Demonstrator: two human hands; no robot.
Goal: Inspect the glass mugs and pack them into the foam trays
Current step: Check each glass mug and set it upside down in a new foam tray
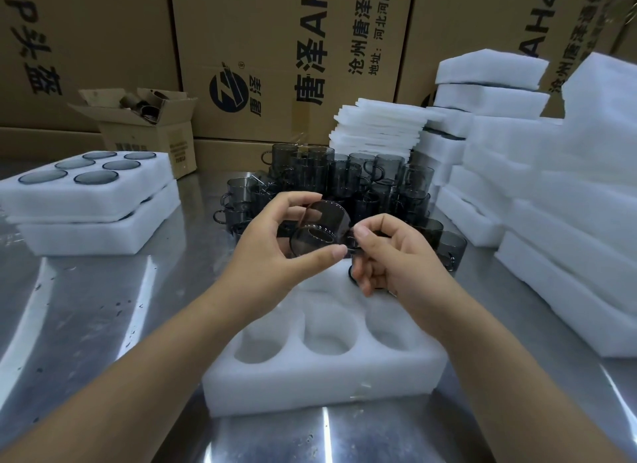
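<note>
the glass mug (319, 233) is held over the foam tray (310, 386) at bench (86, 307) centre, its body wrapped by the left hand (272, 252) fingers and its handle pinched by the right hand (396, 255) fingers. it is judged light, rigid, slick and breakable. empty wells are left open at 6 o'clock, while 12 o'clock is crowded by the stacked mugs (344, 179).

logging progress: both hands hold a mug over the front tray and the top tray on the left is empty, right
Not empty: the head view shows the top left tray holding six mugs. The left hand and right hand do hold a mug over the front tray.
</note>
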